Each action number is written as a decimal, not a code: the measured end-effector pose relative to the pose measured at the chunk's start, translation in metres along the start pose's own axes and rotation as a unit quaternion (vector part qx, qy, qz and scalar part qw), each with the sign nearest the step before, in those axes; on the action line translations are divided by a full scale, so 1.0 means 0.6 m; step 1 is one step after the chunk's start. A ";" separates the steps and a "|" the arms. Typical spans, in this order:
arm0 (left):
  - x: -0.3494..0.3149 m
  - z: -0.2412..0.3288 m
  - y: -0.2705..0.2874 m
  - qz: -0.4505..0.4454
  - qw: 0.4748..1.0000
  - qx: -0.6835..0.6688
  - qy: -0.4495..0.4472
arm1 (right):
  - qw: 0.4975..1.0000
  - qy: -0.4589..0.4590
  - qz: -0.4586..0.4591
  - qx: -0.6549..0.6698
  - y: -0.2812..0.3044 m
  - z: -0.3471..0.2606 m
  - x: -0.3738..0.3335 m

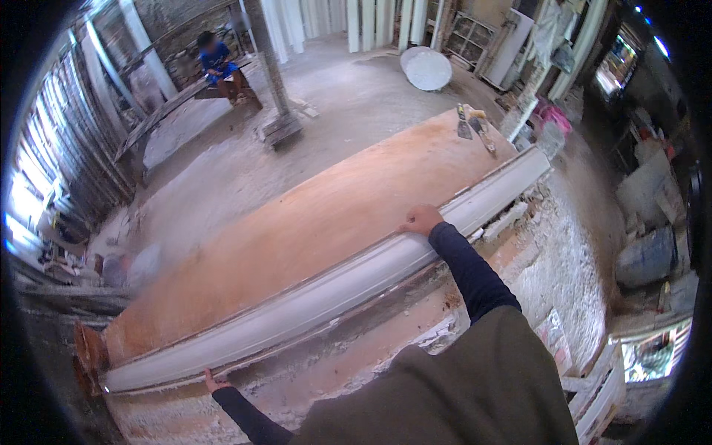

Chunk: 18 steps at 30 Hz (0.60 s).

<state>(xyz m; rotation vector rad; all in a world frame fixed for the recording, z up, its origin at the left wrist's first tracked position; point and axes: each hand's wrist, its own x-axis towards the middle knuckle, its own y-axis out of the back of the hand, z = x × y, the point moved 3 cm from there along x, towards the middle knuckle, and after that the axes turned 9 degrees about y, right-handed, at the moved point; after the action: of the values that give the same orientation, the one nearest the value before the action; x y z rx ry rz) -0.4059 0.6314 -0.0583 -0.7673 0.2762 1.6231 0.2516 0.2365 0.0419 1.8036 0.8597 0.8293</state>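
Note:
A long white plaster moulding (319, 298) lies lengthwise along the near side of an orange-brown tabletop (297, 215), running from lower left to upper right. My right hand (423, 220) reaches across it, its fingers curled over the far edge. Farther left, my left hand (213, 382) is at the near edge with one digit up against the rim; its other fingers are partly hidden. At the table's far right end lie a putty knife (464, 122) and a second hand tool (483, 135), side by side.
White plaster crumbs (506, 221) crust the table's near ledge. Beyond stand a wooden post (268, 67), a round white basin (429, 69) and upright white strips (378, 24). A person in blue (215, 63) sits on a low bench at the back left. A blue-grey drum (647, 257) is at right.

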 end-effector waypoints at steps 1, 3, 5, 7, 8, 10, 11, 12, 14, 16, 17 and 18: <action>0.001 0.009 0.015 0.006 1.000 0.002 -0.008 | 0.999 -0.009 -0.028 -0.011 0.003 -0.011 0.013; 0.018 0.015 0.033 -0.023 1.000 0.002 0.000 | 0.998 -0.024 -0.055 0.015 0.009 -0.014 0.029; 0.023 0.021 0.028 0.043 0.996 0.066 0.035 | 0.999 -0.010 -0.033 0.012 0.002 -0.003 0.029; 0.027 0.016 0.017 -0.009 0.999 0.017 0.032 | 0.999 -0.021 -0.044 0.010 -0.009 0.007 0.030; 0.036 0.009 0.012 -0.039 0.999 -0.010 0.033 | 0.998 -0.027 -0.049 0.004 -0.003 0.008 0.033; 0.047 0.006 0.015 -0.037 0.999 0.002 0.034 | 0.997 -0.036 -0.063 -0.005 0.008 0.004 0.040; 0.050 0.008 0.019 -0.026 0.999 0.004 0.027 | 0.997 -0.037 -0.072 -0.007 0.010 -0.001 0.046; 0.054 0.011 0.023 -0.015 1.000 0.006 0.020 | 0.997 -0.037 -0.068 -0.015 0.002 -0.001 0.055; 0.066 0.017 0.029 0.041 0.993 0.086 0.064 | 0.997 -0.039 -0.063 -0.034 -0.015 0.006 0.063; 0.070 0.007 0.023 0.048 0.991 0.100 0.070 | 0.995 -0.044 -0.069 -0.052 -0.024 0.022 0.061; 0.066 0.001 0.018 0.031 0.996 0.073 0.050 | 0.995 -0.042 -0.073 -0.060 -0.024 0.018 0.063; 0.061 -0.002 0.015 0.013 0.998 0.046 0.030 | 0.994 -0.053 -0.087 -0.048 -0.025 0.016 0.062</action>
<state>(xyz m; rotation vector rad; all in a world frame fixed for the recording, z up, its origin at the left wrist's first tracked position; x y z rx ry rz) -0.4147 0.6578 -0.0841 -0.7454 0.4035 1.6016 0.2760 0.2681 0.0309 1.6474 0.8792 0.6453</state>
